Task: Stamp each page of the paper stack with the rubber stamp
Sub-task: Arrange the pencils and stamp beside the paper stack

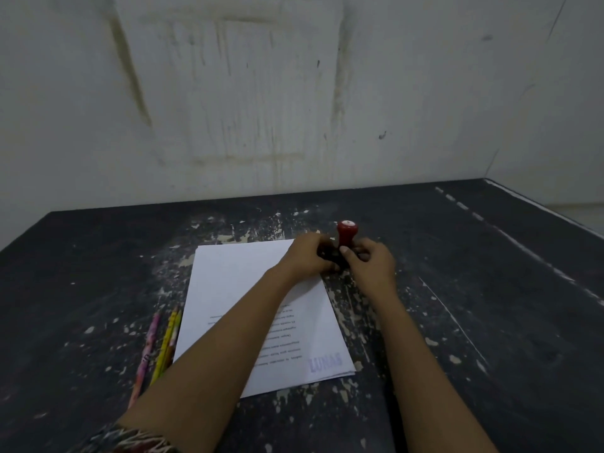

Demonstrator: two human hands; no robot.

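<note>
The paper stack (248, 308) lies on the dark table (490, 305). Just beyond its far right corner the rubber stamp (346, 235) stands upright. The left hand (305, 258) and right hand (371, 264) both close around its lower part, which is perhaps an ink pad. Pencils (160, 348) lie left of the stack.

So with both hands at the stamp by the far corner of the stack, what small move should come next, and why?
Probably lift the rubber stamp clear with the right hand. It stands upright just off the paper stack, with both hands closed around its dark base, the left hand too. The top page already bears a blue mark near its corner, so the left hand should turn that page next.
</note>
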